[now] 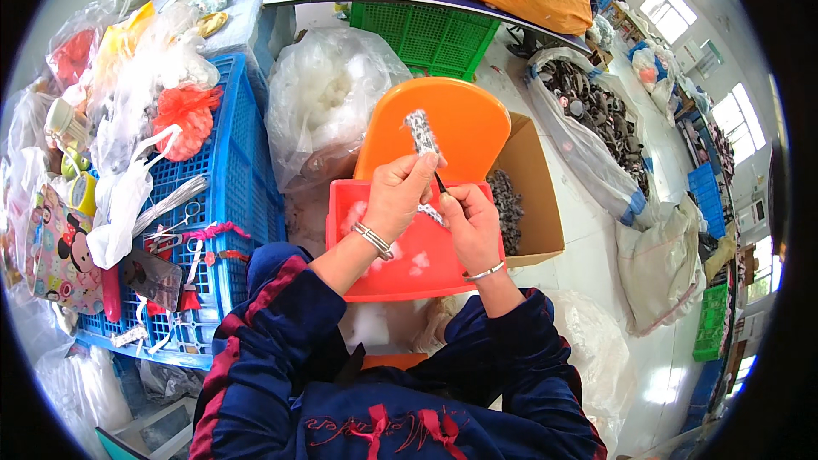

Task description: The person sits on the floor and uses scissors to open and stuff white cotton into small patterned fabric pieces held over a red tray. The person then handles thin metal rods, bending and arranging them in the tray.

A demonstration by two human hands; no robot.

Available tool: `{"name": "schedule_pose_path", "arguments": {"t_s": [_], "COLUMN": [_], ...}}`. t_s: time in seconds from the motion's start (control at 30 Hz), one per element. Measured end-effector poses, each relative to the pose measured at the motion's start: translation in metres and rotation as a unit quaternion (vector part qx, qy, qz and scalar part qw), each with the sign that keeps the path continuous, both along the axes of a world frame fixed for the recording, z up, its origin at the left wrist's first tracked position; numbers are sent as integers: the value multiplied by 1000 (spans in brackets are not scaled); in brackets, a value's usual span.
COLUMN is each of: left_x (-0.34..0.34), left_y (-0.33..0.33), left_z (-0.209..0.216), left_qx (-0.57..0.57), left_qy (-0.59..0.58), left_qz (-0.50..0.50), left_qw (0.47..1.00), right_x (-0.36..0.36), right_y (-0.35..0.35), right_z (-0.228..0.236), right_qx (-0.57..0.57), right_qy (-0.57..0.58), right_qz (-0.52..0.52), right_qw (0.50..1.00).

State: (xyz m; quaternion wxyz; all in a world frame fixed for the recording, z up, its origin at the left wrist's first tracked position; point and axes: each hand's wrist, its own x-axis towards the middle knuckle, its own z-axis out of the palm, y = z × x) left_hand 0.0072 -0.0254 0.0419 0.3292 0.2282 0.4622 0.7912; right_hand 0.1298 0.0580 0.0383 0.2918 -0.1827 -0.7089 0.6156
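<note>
My left hand (pixel 399 196) pinches a narrow, fuzzy grey-and-white fabric piece (pixel 420 132), which stands up above the fingers. In my right hand (pixel 474 223) is a thin black stick-like tool (pixel 440 182), its tip meeting the fabric piece at my left fingers. Whether the tip is inside the piece I cannot tell. Below both hands sits a red plastic bin (pixel 392 283) with tufts of white stuffing (pixel 418 264) in it. Another patterned fabric bit (pixel 432 214) shows between my hands.
An orange chair (pixel 443 119) stands behind the bin. Right of it, a cardboard box (pixel 535 196) holds grey fuzzy pieces. A clear bag of white stuffing (pixel 328 94) is at the left, near a blue crate (pixel 247 145) bearing bags, scissors and a phone. Large sacks (pixel 588 149) lie on the right.
</note>
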Motion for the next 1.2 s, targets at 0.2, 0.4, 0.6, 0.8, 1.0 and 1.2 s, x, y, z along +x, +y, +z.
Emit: {"name": "schedule_pose_path", "arguments": {"t_s": [0.2,0.4,0.6,0.8,1.0,1.2], "left_x": [1,-29,-29,-70,-78,-80], "left_y": [5,-13,-13,-27,-26,-30], "left_z": [-7,13,14,18,15,17], "left_qx": [-43,-105,-83,-26,0,-54], "left_qy": [70,146,117,28,11,47], "left_qz": [-42,-40,-68,40,67,70], "left_qw": [996,983,987,998,998,995], "right_x": [-3,-1,-3,-9,-38,-61], "right_y": [3,13,10,26,2,-23], "right_z": [14,12,17,-6,-64,-99], "right_qx": [-31,36,20,51,352,410], "right_qy": [-4,-47,-59,-131,-372,-394], "right_qz": [1,5,29,88,166,158], "right_qw": [1000,998,998,986,843,808]}}
